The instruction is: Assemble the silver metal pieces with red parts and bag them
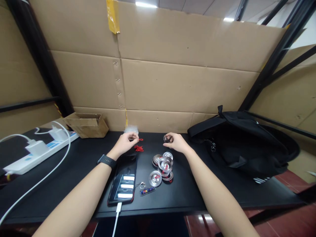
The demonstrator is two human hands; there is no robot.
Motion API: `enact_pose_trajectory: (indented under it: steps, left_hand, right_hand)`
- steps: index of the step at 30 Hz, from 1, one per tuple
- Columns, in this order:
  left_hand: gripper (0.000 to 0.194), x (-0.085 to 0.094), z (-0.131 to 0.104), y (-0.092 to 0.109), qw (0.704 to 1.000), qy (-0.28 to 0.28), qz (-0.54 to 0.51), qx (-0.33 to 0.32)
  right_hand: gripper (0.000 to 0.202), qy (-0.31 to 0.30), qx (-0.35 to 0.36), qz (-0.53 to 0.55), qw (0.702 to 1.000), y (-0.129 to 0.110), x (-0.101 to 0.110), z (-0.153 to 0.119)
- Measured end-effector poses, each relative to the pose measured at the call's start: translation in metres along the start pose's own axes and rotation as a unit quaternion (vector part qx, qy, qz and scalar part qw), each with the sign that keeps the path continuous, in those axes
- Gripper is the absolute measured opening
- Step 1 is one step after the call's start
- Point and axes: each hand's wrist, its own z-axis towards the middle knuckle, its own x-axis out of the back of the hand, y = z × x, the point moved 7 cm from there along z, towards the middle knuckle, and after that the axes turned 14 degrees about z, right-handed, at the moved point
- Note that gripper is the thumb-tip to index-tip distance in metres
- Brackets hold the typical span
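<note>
While the left hand (127, 141) is pinching a red cord (139, 148) and the right hand (175, 141) is closing its fingers on a small metal disc (167, 139), the disc pile (163, 166) is sitting just below them on the bench (197, 194); a loosening pinch is risking the disc dropping and scattering it.

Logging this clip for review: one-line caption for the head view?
Left hand pinches a red cord, right hand holds a small disc, above a pile of metal discs on a black table.
</note>
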Motion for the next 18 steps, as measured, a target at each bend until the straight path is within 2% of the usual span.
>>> enact_pose_trajectory:
  steps: [4, 8, 11, 18]
  left_hand:
    - [0.008, 0.008, -0.004, 0.005, 0.994, -0.005, 0.102, -0.031]
    - [0.012, 0.012, -0.007, 0.011, 0.989, -0.018, 0.137, -0.055]
    - [0.018, 0.013, -0.006, 0.011, 0.99, -0.031, 0.131, -0.053]
    - [0.014, 0.004, -0.008, 0.022, 0.978, -0.095, 0.155, -0.104]
  right_hand:
    - [0.058, 0.019, -0.029, -0.043, 0.998, 0.018, 0.028, -0.001]
    - [0.046, -0.011, -0.066, -0.081, 0.994, 0.03, 0.04, -0.002]
    - [0.045, -0.024, -0.082, -0.092, 0.992, 0.036, 0.042, -0.004]
    - [0.046, -0.067, -0.1, -0.077, 0.99, 0.05, 0.033, -0.005]
